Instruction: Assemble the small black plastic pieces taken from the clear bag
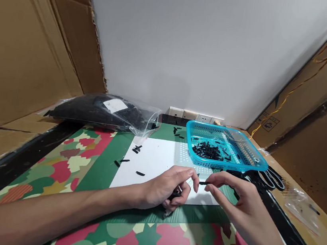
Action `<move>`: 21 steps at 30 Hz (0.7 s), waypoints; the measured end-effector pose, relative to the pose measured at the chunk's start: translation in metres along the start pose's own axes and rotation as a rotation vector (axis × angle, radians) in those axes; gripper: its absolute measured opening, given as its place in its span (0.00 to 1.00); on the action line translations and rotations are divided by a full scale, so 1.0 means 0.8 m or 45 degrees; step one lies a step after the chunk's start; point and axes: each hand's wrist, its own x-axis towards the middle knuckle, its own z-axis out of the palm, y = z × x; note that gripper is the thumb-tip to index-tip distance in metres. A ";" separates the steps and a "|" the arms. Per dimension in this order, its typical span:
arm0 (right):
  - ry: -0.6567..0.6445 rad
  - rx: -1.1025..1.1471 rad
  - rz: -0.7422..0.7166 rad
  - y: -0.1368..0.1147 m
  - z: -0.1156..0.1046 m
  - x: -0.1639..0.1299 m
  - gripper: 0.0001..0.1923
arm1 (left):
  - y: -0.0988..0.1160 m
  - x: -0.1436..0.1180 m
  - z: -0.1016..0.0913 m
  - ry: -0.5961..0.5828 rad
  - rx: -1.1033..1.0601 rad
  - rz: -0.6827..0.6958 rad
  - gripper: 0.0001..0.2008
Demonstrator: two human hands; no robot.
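Observation:
Over the front part of a white sheet (146, 164), my right hand (240, 193) pinches a small black rod-like piece (203, 183) between thumb and fingertips. The piece points left, close to the index finger of my left hand (170, 185). My left fingers are curled round one or more dark pieces (175, 194), partly hidden in the palm. One loose black piece (140, 173) lies on the sheet left of my left hand. A small cluster of like pieces (136, 149) sits farther back. Behind my right hand stands a blue plastic basket (227, 165), with a heap of black pieces (208, 150) inside.
A clear zip bag (107, 113) full of black stuff lies at the back left. Scissors (272, 179) and black items lie right of the basket, near a small clear bag (302, 209). Cardboard walls (27, 32) flank both sides. Sockets (194, 116) line the white wall's foot.

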 end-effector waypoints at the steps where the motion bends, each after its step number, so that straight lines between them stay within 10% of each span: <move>1: -0.002 -0.024 -0.001 -0.002 -0.004 0.001 0.12 | 0.001 0.000 0.000 -0.004 0.003 0.001 0.22; 21: 0.201 0.126 -0.193 0.008 0.045 -0.003 0.04 | -0.009 0.002 0.001 0.044 -0.117 0.009 0.24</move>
